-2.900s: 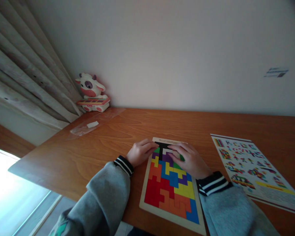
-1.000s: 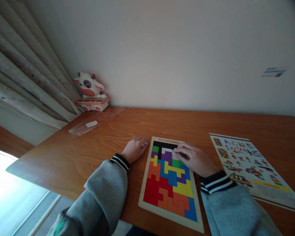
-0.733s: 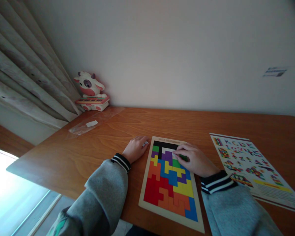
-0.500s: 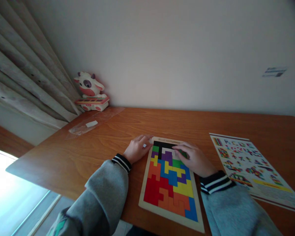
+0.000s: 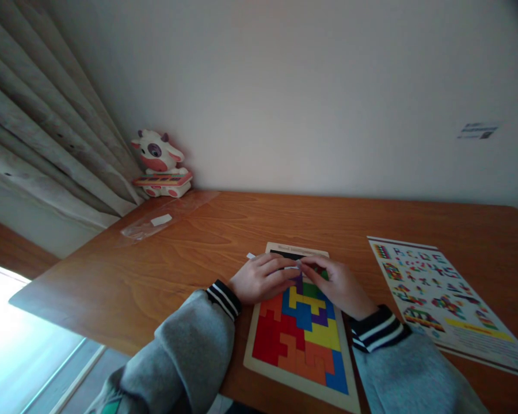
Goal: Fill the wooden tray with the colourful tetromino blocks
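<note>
In the head view, the left grip is now reaching over the far-left part of the puzzle board, where a moment ago it was staying at the board's left edge. Its fingers are stretching toward the right grip, and the two sets of fingertips are meeting. A small white piece, which was showing at the left grip's fingers, is now lying on the worktop, just beyond that grip. This is suggesting that both grips are now working at one spot among the upper pieces rather than apart.

The board is lying flat under and between the grips, its coloured pieces running toward the wearer: a yellow piece is sitting nearer the wearer than the right grip, and red pieces are filling the part below the left grip. A strip of black base is showing beyond the fingertips. To the right of the right grip, a printed sheet is lying apart from the board.

Something pale is peeking out between the meeting fingertips, but whether either grip is pinching it or merely touching it, I cannot tell. The left grip is hiding the board's far-left pieces, and the right grip is covering some along the right side. The lettering on the far rim is blurring beyond reading.
</note>
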A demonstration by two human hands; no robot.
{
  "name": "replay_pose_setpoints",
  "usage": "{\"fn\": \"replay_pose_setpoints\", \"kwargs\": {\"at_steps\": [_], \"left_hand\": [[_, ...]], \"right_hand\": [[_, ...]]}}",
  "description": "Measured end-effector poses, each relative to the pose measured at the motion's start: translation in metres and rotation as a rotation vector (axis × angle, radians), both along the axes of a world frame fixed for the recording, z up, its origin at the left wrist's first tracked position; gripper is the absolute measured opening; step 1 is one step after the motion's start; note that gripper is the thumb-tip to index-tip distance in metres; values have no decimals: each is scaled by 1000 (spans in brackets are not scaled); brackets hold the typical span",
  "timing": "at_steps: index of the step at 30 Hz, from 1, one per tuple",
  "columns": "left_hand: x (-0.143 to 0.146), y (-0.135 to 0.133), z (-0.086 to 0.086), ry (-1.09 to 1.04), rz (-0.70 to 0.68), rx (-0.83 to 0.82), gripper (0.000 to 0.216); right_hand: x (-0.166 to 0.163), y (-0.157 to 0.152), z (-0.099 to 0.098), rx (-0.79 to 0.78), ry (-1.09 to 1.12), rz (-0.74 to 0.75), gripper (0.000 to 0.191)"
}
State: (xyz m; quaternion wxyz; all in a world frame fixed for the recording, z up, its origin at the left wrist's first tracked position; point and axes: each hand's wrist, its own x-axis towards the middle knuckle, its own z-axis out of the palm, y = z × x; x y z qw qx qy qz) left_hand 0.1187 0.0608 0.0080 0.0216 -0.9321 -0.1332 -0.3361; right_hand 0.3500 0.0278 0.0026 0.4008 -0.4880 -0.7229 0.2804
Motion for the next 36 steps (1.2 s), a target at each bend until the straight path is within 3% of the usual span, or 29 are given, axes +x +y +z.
{"fn": "replay_pose_setpoints", "kwargs": {"at_steps": [5, 12, 19, 22, 30, 36], "left_hand": [[-18, 13, -1, 158, 126, -22, 25], [-46, 26, 7, 268, 202, -133, 23], [-49, 25, 10, 323, 225, -170, 24], [-49, 25, 11, 346, 238, -186, 24], [-61, 29, 10, 349, 325, -191, 23], [-67, 35, 2, 321, 331, -211, 21]], "right_hand": [[24, 7, -7, -40, -74, -66, 29], [28, 3, -1, -40, -202, -2, 25], [25, -1, 2, -65, -264, 66, 21], [26, 0, 0, -2, -300, 86, 18], [27, 3, -7, 100, -343, 46, 13], [28, 5, -8, 114, -279, -87, 19]]}}
